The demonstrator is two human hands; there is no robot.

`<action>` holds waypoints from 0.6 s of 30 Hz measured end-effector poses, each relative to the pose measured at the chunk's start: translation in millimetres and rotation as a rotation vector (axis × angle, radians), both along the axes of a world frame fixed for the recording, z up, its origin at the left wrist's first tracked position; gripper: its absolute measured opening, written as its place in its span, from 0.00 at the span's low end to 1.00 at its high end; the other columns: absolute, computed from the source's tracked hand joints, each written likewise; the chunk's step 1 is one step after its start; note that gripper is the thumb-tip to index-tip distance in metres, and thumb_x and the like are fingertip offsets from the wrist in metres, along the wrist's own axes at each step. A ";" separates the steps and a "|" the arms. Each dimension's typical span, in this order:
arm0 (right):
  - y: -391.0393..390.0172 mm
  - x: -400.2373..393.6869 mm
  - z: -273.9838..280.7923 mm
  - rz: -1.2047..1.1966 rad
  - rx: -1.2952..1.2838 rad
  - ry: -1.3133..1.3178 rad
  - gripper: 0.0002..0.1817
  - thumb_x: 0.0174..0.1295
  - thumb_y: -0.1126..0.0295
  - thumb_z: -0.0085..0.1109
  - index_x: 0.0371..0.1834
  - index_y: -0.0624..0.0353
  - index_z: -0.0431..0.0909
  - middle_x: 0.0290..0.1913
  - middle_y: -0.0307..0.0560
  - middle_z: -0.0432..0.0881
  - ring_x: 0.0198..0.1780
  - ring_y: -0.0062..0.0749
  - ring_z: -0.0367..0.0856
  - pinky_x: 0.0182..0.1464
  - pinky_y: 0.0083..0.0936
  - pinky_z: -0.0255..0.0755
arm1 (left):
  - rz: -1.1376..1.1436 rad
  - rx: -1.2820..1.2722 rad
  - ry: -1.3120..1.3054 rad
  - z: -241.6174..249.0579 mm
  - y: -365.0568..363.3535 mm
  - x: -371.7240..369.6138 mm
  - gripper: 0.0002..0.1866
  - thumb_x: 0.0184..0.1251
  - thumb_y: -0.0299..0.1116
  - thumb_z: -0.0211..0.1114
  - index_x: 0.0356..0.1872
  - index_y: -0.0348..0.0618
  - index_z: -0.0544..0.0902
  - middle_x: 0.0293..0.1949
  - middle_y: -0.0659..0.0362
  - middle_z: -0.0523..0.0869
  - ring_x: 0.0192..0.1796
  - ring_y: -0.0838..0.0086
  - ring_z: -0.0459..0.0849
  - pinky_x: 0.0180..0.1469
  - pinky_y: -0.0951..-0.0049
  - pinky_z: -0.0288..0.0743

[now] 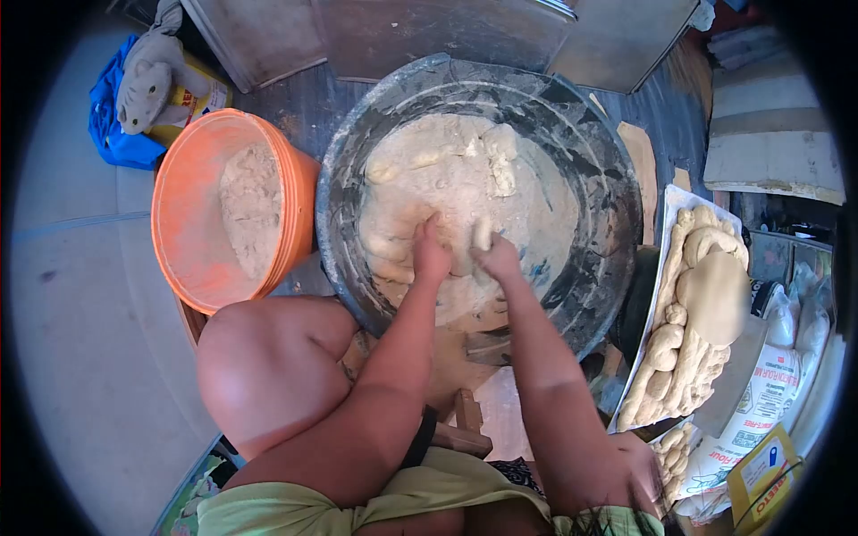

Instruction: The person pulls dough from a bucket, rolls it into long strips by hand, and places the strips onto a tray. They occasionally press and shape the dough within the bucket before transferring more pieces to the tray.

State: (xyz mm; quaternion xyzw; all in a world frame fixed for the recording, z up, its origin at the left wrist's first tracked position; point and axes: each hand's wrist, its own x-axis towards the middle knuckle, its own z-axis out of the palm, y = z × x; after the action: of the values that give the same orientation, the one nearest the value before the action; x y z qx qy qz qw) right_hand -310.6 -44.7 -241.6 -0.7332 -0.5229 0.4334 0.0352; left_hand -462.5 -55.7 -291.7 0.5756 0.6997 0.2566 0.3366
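A wide dark basin (332,179) stands before me with pale flour (456,188) and dough inside. My left hand (432,255) is down in it, its fingers curled at the edge of a soft dough mass (386,241); some fingertips are hidden. A short distance to the right, my right hand (497,257) is closed on a small stubby piece of dough (483,234). More lumpy dough (500,156) lies toward the far side of the basin.
An orange bucket (170,259) holding flour stands left of the basin. On the right is a white tray (645,357) loaded with dough rolls (666,353). Flour sacks (760,393) and a yellow box (762,478) sit beyond it. A grey plush toy (147,85) is at upper left.
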 end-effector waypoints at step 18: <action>24.8 -28.3 -12.7 -0.436 0.129 0.759 0.24 0.52 0.69 0.61 0.55 0.55 0.72 0.49 0.50 0.76 0.50 0.35 0.74 0.53 0.25 0.67 | 0.697 -0.118 -1.255 65.4 69.3 -36.2 0.14 0.66 0.40 0.55 0.45 0.41 0.76 0.39 0.60 0.81 0.40 0.73 0.80 0.43 0.72 0.75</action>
State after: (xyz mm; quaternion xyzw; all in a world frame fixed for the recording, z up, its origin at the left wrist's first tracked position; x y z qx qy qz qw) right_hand -338.9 -19.9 -254.3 -0.6114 -0.3318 0.6210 0.3611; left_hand -498.7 13.6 -226.3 0.0437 0.5300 0.5931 0.6045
